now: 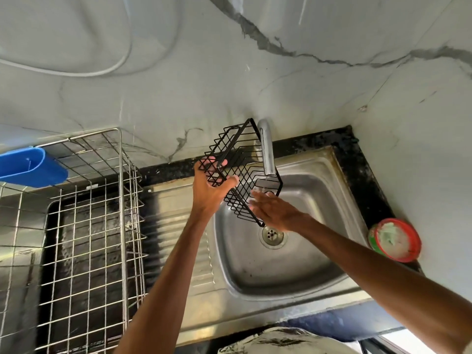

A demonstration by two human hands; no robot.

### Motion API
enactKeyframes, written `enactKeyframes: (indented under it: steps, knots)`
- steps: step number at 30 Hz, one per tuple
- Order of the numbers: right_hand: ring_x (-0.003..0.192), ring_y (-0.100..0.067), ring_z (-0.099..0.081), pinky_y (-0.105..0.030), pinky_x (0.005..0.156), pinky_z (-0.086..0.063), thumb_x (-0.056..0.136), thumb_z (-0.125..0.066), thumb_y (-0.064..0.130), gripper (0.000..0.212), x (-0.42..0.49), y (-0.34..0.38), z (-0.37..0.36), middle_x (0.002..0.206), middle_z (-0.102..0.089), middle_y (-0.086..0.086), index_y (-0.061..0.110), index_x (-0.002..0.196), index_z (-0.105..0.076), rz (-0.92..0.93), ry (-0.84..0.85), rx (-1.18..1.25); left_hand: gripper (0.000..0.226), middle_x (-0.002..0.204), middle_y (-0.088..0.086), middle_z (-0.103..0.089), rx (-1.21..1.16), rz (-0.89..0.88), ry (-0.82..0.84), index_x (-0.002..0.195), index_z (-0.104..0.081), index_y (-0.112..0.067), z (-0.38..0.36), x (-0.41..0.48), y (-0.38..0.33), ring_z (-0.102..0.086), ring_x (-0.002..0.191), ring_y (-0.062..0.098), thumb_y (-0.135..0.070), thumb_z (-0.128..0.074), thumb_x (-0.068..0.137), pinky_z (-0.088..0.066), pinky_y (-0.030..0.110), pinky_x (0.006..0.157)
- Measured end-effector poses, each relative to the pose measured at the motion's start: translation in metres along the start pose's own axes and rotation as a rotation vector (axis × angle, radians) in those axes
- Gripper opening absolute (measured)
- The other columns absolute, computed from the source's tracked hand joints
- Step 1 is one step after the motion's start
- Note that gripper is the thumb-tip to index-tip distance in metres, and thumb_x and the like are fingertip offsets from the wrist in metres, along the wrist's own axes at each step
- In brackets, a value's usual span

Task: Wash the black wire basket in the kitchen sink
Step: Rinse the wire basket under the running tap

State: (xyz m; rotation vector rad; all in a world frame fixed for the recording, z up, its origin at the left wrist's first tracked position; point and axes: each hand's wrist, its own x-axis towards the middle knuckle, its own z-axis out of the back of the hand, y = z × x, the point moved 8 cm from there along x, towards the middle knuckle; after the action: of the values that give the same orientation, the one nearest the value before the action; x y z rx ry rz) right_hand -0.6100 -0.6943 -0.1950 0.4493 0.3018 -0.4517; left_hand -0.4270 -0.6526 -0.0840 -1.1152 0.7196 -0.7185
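Basket (245, 172) over sink (286, 267) (rack (124, 226) left)

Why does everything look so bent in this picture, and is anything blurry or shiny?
Head view: the wide-angle lens bows the edges of the dish rack and sink; light gleams along the tap; fingertips of the right hand look slightly smeared under the water, while the black wire basket is crisp.

**Basket Up Over the Sink**

The basket (242, 175) is black and made of thin wires, shaped like a box. It is tipped at a slant and held up in the air over the sink (293, 264), with one corner pointing down. The left hand (212, 186) grips its left end. The right hand (275, 213) lies flat against its lower side. The sink is shiny steel.
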Motion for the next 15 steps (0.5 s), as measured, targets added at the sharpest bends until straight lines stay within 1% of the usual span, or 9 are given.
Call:
enactKeyframes:
  steps: [1,3,4,6,8,10,12,14,15]
  knots:
    - [0.156,-0.023,-0.007,-0.040,0.124,-0.009,0.110,-0.013,0.040,0.056,-0.005,0.002,0.000,0.166,-0.023,-0.007,0.014,0.156,-0.033,0.026,0.032,0.023,0.076,0.128,0.003,-0.067,-0.008,-0.006,0.013,0.131,-0.051,-0.030,0.000,0.001,0.001,-0.063,0.124,0.022,-0.040,-0.090,0.066,-0.052,0.059,0.105]
    - [0.156,-0.022,-0.009,-0.042,0.126,-0.013,0.099,0.006,0.054,0.077,-0.008,-0.006,0.008,0.166,-0.023,-0.002,0.018,0.158,-0.029,0.068,-0.014,0.055,0.078,0.132,0.006,-0.064,-0.027,-0.016,0.043,0.133,-0.049,-0.028,-0.003,0.000,-0.001,-0.061,0.127,0.023,-0.039,-0.090,0.066,-0.049,0.058,0.109]
    - [0.156,-0.021,-0.009,-0.044,0.126,-0.013,0.097,0.009,0.057,0.080,-0.008,-0.020,0.012,0.167,-0.022,-0.002,0.020,0.159,-0.026,0.040,-0.045,0.043,0.080,0.134,0.007,-0.063,-0.043,-0.018,0.056,0.134,-0.048,-0.025,-0.005,-0.001,-0.002,-0.060,0.128,0.023,-0.038,-0.089,0.067,-0.047,0.058,0.112]
    - [0.155,-0.016,0.001,-0.039,0.127,0.001,0.094,0.010,0.062,0.083,-0.008,-0.048,0.021,0.169,-0.011,-0.002,0.020,0.161,-0.015,-0.086,-0.060,0.043,0.085,0.138,0.008,-0.061,-0.072,-0.021,0.074,0.139,-0.045,-0.018,-0.009,-0.004,-0.004,-0.058,0.131,0.023,-0.037,-0.088,0.067,-0.045,0.057,0.115]
    - [0.153,-0.016,0.011,-0.036,0.123,0.011,0.088,0.019,0.067,0.090,-0.003,-0.060,0.028,0.169,-0.002,-0.005,0.017,0.160,-0.001,-0.156,-0.074,-0.037,0.090,0.138,0.008,-0.061,-0.079,-0.019,0.076,0.142,-0.044,-0.015,-0.011,-0.006,-0.002,-0.059,0.131,0.023,-0.038,-0.088,0.067,-0.044,0.056,0.116]
    - [0.154,-0.021,0.011,-0.043,0.123,0.011,0.087,0.022,0.068,0.093,0.001,-0.049,0.028,0.169,-0.001,-0.007,0.015,0.160,0.000,-0.158,-0.049,-0.055,0.089,0.137,0.008,-0.062,-0.084,-0.021,0.069,0.141,-0.044,-0.015,-0.011,-0.007,-0.001,-0.060,0.129,0.024,-0.037,-0.089,0.067,-0.045,0.055,0.115]
    - [0.156,-0.026,0.004,-0.048,0.122,0.009,0.099,0.005,0.061,0.081,-0.004,-0.024,0.021,0.169,-0.006,-0.010,0.012,0.161,-0.014,-0.120,0.005,0.027,0.087,0.136,0.008,-0.062,-0.089,-0.012,0.066,0.140,-0.046,-0.018,-0.009,-0.007,0.002,-0.060,0.128,0.025,-0.035,-0.091,0.068,-0.047,0.057,0.113]
    - [0.156,-0.032,-0.002,-0.047,0.125,0.001,0.110,-0.023,0.029,0.055,-0.013,0.005,0.013,0.168,-0.011,-0.015,0.004,0.159,-0.017,-0.082,0.079,0.127,0.084,0.134,0.009,-0.062,-0.091,0.006,0.059,0.137,-0.048,-0.020,-0.006,-0.007,0.010,-0.062,0.124,0.029,-0.034,-0.092,0.067,-0.049,0.060,0.109]
    - [0.155,-0.030,-0.009,-0.042,0.126,-0.006,0.110,-0.027,0.018,0.050,-0.019,0.017,0.013,0.164,-0.022,-0.016,0.003,0.158,-0.022,-0.065,0.104,0.198,0.082,0.134,0.010,-0.063,-0.100,0.020,0.057,0.136,-0.048,-0.021,-0.004,-0.007,0.015,-0.064,0.122,0.032,-0.033,-0.093,0.067,-0.050,0.061,0.107]
